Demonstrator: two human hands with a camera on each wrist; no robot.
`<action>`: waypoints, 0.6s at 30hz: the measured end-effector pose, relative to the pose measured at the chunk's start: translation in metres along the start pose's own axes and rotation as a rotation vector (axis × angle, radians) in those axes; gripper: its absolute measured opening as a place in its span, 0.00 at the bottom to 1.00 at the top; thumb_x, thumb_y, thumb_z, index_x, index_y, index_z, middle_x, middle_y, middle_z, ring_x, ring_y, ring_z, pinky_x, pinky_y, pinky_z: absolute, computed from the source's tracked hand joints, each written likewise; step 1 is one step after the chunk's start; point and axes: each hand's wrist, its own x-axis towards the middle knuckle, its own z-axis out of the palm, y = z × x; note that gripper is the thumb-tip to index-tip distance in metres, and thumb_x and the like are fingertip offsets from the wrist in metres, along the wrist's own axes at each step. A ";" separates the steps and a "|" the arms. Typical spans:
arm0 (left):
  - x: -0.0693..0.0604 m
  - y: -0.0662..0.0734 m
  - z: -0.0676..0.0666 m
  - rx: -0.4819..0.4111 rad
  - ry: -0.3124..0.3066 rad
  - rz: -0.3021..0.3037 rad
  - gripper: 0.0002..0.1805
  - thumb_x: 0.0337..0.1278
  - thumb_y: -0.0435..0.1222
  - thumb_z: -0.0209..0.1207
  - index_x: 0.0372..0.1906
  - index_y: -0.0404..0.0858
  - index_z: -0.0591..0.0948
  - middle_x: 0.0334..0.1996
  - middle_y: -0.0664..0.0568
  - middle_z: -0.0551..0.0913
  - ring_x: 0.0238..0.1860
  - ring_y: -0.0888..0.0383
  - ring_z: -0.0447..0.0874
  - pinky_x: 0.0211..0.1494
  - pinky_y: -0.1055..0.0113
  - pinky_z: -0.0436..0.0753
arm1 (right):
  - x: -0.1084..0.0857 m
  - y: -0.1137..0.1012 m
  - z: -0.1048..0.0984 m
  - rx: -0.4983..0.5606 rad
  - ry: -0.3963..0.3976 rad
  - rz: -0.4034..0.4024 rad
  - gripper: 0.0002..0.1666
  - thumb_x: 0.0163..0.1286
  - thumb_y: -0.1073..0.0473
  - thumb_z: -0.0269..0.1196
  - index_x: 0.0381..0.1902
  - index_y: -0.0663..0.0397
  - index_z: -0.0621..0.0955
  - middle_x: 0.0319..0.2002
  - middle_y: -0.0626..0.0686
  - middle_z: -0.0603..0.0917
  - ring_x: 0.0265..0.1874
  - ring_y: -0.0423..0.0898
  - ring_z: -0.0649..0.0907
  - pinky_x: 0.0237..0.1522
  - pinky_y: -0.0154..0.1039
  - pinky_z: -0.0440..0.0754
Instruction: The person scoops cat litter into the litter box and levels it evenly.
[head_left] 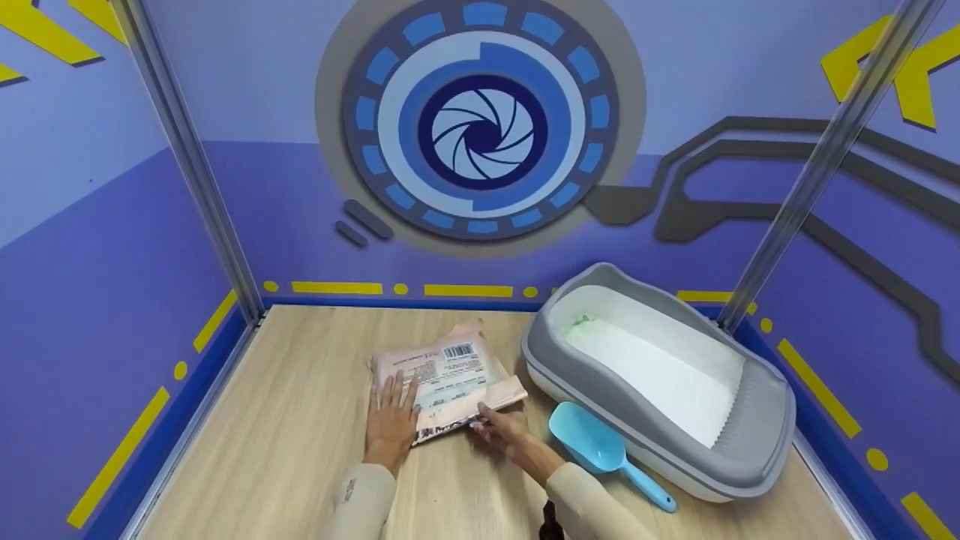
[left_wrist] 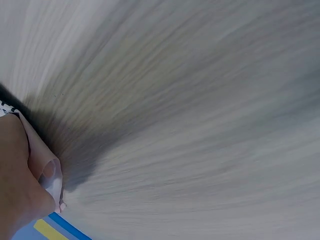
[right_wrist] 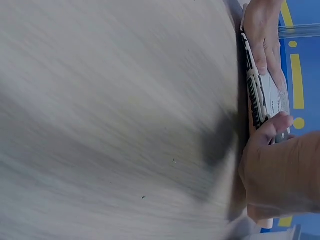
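A flat pink plastic bag [head_left: 442,367] with a barcode and printed text lies on the table, its near end folded over in a strip. My left hand [head_left: 394,420] rests on the bag's left side with fingers straight. At the fold's right part, my right hand [head_left: 506,431] pinches the edge between thumb and fingers. In the right wrist view the thumb of the right hand [right_wrist: 280,160] lies over the bag's patterned edge [right_wrist: 255,95]. The left wrist view catches only part of the left hand [left_wrist: 22,180] beside a bag corner [left_wrist: 45,165].
Right of the bag stands a grey-rimmed litter box [head_left: 544,356] with white contents and a small green patch inside. A light blue scoop [head_left: 592,439] lies against its near side. Metal posts and purple-blue walls [head_left: 285,225] enclose the wooden table [head_left: 300,420].
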 end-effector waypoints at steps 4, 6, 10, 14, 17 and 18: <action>0.000 -0.001 -0.001 -0.016 0.021 0.001 0.30 0.78 0.46 0.44 0.79 0.45 0.62 0.80 0.42 0.59 0.80 0.43 0.57 0.81 0.43 0.54 | 0.001 0.000 0.001 -0.073 -0.033 0.023 0.13 0.76 0.58 0.60 0.37 0.64 0.76 0.15 0.48 0.81 0.14 0.33 0.80 0.21 0.24 0.78; -0.001 -0.001 0.001 -0.027 0.042 0.004 0.30 0.77 0.45 0.44 0.79 0.45 0.61 0.80 0.41 0.60 0.80 0.43 0.58 0.80 0.43 0.55 | 0.000 0.000 0.002 -0.108 -0.037 0.036 0.16 0.77 0.54 0.59 0.35 0.65 0.77 0.14 0.47 0.80 0.13 0.33 0.78 0.20 0.24 0.77; -0.004 0.000 0.005 -0.069 0.102 0.018 0.30 0.76 0.44 0.47 0.78 0.44 0.62 0.78 0.40 0.63 0.78 0.41 0.61 0.79 0.42 0.57 | -0.001 0.002 0.004 -0.176 -0.029 0.037 0.21 0.78 0.52 0.56 0.30 0.65 0.79 0.12 0.46 0.79 0.11 0.33 0.76 0.18 0.25 0.75; -0.005 -0.001 0.008 -0.087 0.135 0.025 0.29 0.75 0.44 0.49 0.76 0.42 0.65 0.77 0.39 0.64 0.77 0.40 0.63 0.78 0.41 0.58 | 0.002 0.004 0.004 -0.206 -0.007 0.029 0.19 0.76 0.54 0.56 0.31 0.66 0.80 0.12 0.45 0.79 0.11 0.33 0.75 0.18 0.25 0.74; -0.003 -0.001 0.008 -0.089 0.113 0.013 0.29 0.75 0.44 0.49 0.75 0.42 0.67 0.78 0.39 0.63 0.78 0.40 0.61 0.79 0.41 0.56 | 0.006 0.003 0.004 -0.187 0.004 0.028 0.16 0.75 0.58 0.57 0.32 0.66 0.80 0.13 0.46 0.80 0.12 0.33 0.77 0.19 0.25 0.75; -0.003 -0.001 0.008 -0.089 0.100 0.008 0.29 0.75 0.44 0.48 0.76 0.42 0.66 0.78 0.39 0.62 0.79 0.40 0.60 0.79 0.41 0.55 | 0.007 0.002 0.004 -0.176 0.008 0.028 0.14 0.74 0.59 0.57 0.32 0.66 0.80 0.13 0.46 0.80 0.12 0.33 0.77 0.19 0.25 0.76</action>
